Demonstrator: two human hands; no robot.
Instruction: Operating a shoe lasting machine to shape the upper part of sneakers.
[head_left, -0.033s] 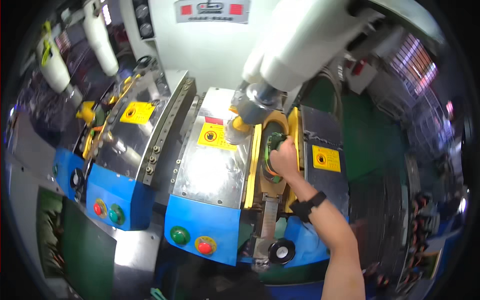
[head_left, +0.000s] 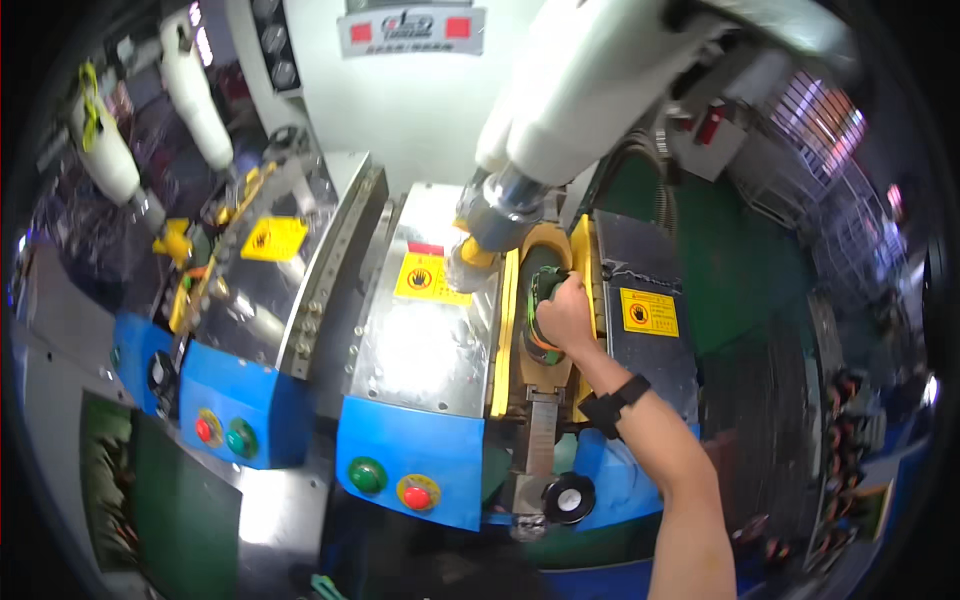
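Observation:
My right hand (head_left: 566, 318) comes in from the lower right, a black band (head_left: 615, 405) round its wrist. Its fingers are closed on a dark shoe (head_left: 544, 290) with green and orange trim, which the hand partly covers. The shoe lies lengthwise on the tan pad (head_left: 546, 376) of a press machine, between two yellow side pads (head_left: 505, 340). Above and to the left of the shoe hangs a metal press head (head_left: 503, 212) on a thick white arm. My left hand does not show.
The blue front panel (head_left: 410, 455) carries a green button (head_left: 367, 474) and a red button (head_left: 417, 493). A black knob (head_left: 569, 498) sits below the pad. Left stands a second press station (head_left: 245, 400). Racks with shoes (head_left: 845, 450) are at the far right.
The whole view has shifted slightly. My right hand stays on the shoe, and the shoe keeps its place on the pad.

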